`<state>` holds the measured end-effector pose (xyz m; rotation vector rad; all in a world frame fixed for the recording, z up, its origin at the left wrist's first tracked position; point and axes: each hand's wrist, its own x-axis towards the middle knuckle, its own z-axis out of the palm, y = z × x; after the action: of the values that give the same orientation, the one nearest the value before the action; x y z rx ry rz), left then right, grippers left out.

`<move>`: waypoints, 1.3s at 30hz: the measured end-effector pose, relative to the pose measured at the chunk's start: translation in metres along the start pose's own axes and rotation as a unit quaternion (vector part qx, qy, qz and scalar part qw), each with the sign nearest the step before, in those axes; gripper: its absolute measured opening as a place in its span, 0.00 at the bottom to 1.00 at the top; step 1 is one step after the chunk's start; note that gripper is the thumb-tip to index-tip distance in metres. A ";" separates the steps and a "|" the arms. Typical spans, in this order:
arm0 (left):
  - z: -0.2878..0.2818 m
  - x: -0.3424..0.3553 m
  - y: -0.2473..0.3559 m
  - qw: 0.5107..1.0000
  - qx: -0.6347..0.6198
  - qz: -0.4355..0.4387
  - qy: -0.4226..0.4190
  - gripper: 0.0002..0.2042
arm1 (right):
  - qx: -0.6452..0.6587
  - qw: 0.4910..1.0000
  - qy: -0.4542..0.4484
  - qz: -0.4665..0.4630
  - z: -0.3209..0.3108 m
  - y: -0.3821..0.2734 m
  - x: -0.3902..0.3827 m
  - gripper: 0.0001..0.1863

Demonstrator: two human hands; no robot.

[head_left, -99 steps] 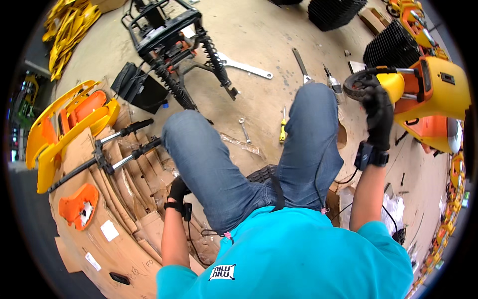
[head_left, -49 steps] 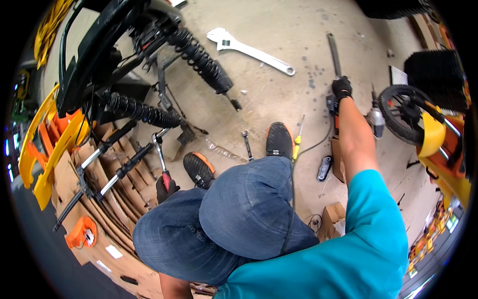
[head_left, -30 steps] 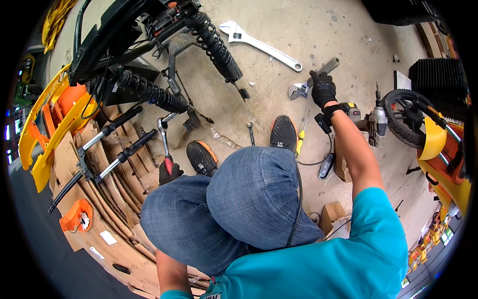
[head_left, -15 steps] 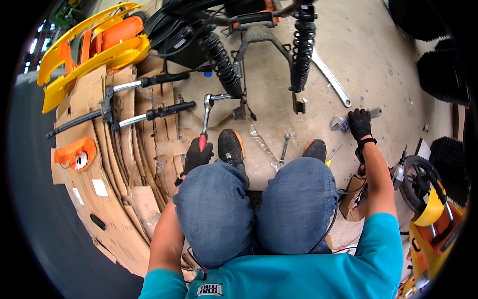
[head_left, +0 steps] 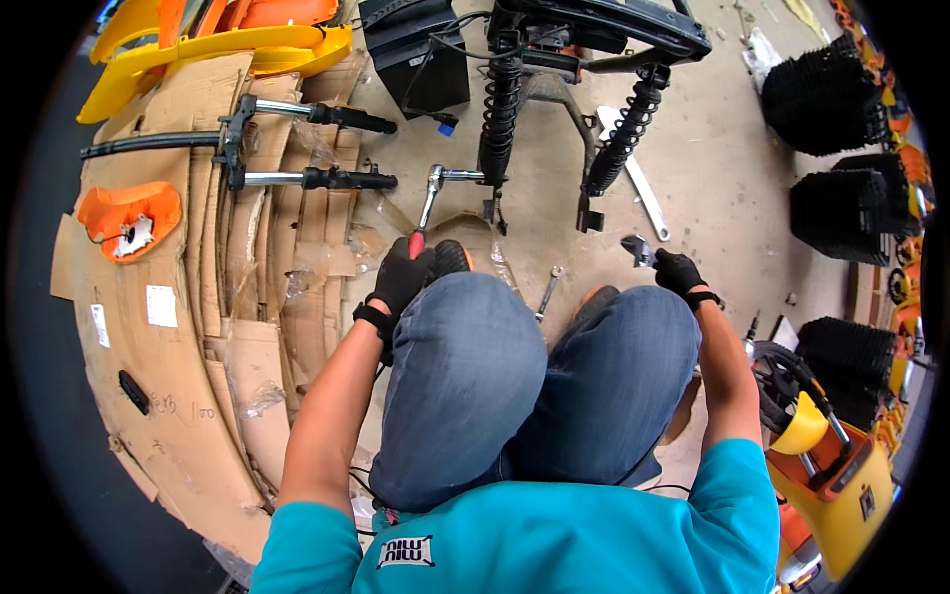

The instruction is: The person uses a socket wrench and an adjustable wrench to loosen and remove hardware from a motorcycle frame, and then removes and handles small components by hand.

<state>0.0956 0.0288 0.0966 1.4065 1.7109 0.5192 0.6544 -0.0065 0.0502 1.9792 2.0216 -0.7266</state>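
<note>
My left hand (head_left: 400,275), in a black glove, is closed round the red handle of a ratchet wrench (head_left: 431,203). The ratchet's head and socket extension reach the lower end of the left coil-spring shock absorber (head_left: 501,109) on a black vehicle frame (head_left: 633,22). Gloved as well, my right hand (head_left: 678,271) grips an adjustable wrench (head_left: 637,249), whose jaws point left; its handle is mostly hidden by the hand. It is just beyond my right knee. The right shock absorber (head_left: 621,137) ends in a bracket above the floor.
A large wrench (head_left: 645,196) and a small combination wrench (head_left: 550,293) lie on the floor. Stacked cardboard (head_left: 198,346) on the left bears a front fork (head_left: 234,148) and an orange part (head_left: 129,220). Black stacked parts (head_left: 841,213) and a yellow-orange vehicle body (head_left: 831,495) stand right.
My right hand has picked the adjustable wrench up off the floor and drawn it nearer my knee. My left hand keeps its hold on the ratchet wrench. The view has shifted.
</note>
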 end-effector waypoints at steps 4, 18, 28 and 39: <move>-0.008 -0.007 0.024 0.999 -0.036 -0.009 -0.008 0.18 | 0.015 0.999 0.028 -0.033 -0.062 -0.039 -0.024 0.13; 0.062 0.046 -0.028 0.981 -0.189 -0.018 -0.047 0.17 | 0.038 0.800 0.559 -0.215 -0.400 -0.233 -0.230 0.12; 0.071 0.078 -0.068 0.991 -0.126 0.032 0.022 0.12 | 0.128 0.757 0.554 -0.322 -0.401 -0.319 -0.267 0.18; 0.003 0.009 0.000 0.949 -0.285 -0.106 -0.081 0.14 | 0.722 0.543 0.390 -0.181 -0.245 -0.292 -0.158 0.15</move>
<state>0.0983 0.0370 0.0917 0.8150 1.4036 0.6882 0.4230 -0.0162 0.3919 2.9738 2.5646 -2.7695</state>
